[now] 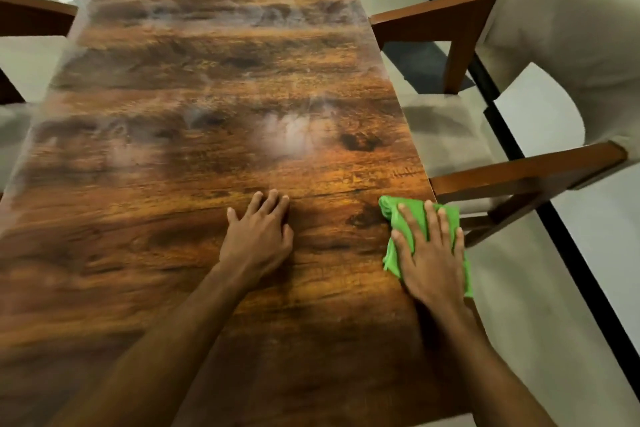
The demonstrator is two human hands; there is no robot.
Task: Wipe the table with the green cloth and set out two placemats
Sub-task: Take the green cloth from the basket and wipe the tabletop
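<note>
A long wooden table (194, 87) with glossy dark grain fills the view. At its right edge lies a crumpled green cloth (398, 215), partly hanging past the edge. My right hand (429, 253) presses flat on the cloth with fingers spread and straight. My left hand (259, 229) rests flat on the bare wood near the table's middle, fingers straight, holding nothing. Pale smears and reflections show on the tabletop further away. No placemat is in view.
A wooden chair with a beige cushion (540, 55) stands close to the table's right side, its arm (519, 177) just beyond the cloth. Another chair (31, 17) shows at the left edge. Pale floor with a dark strip (588, 270) runs along the right.
</note>
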